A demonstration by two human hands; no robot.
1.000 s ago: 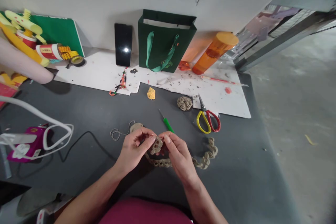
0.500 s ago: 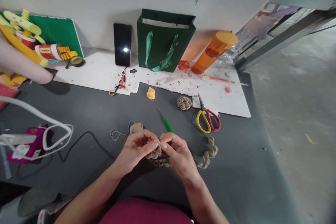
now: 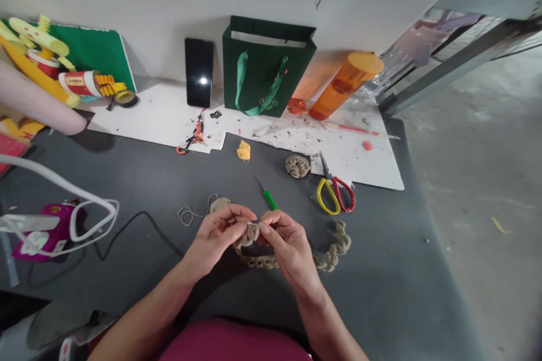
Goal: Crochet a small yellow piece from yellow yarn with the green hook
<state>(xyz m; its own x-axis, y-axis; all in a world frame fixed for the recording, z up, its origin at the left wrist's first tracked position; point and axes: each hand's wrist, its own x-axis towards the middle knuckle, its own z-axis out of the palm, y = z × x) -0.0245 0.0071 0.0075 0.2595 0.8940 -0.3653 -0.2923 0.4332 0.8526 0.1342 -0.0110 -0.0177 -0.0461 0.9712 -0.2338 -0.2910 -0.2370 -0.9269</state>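
Between my fingertips is the end of a curly beige crochet strip (image 3: 262, 262), raised a little above the grey table. My left hand (image 3: 218, 237) pinches this end from the left, thumb and forefinger closed on it. From the right, my right hand (image 3: 288, 240) grips the same end in a pinch. The rest of the strip passes under my right hand and curls out on the table beyond it. Just behind my left hand sits a ball of beige yarn (image 3: 219, 203), partly hidden, with a loose thread. A green-handled crochet hook (image 3: 270, 199) lies beyond my fingers.
Scissors (image 3: 334, 192) with yellow and red handles lie right of a coiled beige crochet rosette (image 3: 297, 166). A yellow crochet piece (image 3: 244, 150) is farther back. Along the wall stand a phone (image 3: 199, 72), a green paper bag (image 3: 265, 67) and an orange bottle (image 3: 345, 87). Cables (image 3: 63, 180) cross the left side.
My fingertips have moved slightly apart, and the held end of the strip is turned so that more of it shows. Everything else on the table lies as before.
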